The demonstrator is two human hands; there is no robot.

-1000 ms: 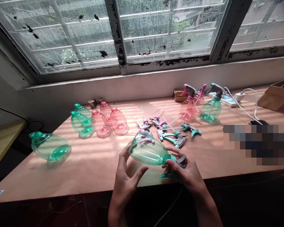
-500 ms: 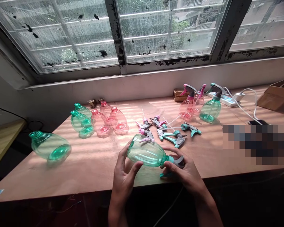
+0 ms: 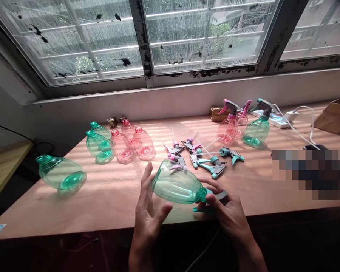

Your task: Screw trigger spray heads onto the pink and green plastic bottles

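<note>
My right hand point(image 3: 225, 207) grips a green spray bottle point(image 3: 175, 185) around its neck and grey-and-teal trigger head. The bottle is tipped on its side in the air, base to the left, above the table's front edge. My left hand point(image 3: 151, 206) is open beside the base, thumb and fingers apart; whether a finger still touches the bottle I cannot tell. Beyond the bottle lie several loose trigger sprayer heads point(image 3: 215, 168), pink and teal, with thin tubes.
At left stand headless green bottles point(image 3: 62, 175) and pink bottles point(image 3: 146, 145). Assembled spray bottles, pink point(image 3: 228, 128) and green point(image 3: 255, 132), are at the back right. Near them are a power strip point(image 3: 274, 119) with white cables and a cardboard box point(image 3: 336, 117). A window runs behind the wooden table point(image 3: 107, 204).
My left thumb and fingers have loosened from the bottle's body. The bottle's neck end has dipped a little in my right hand, and the view has shifted slightly.
</note>
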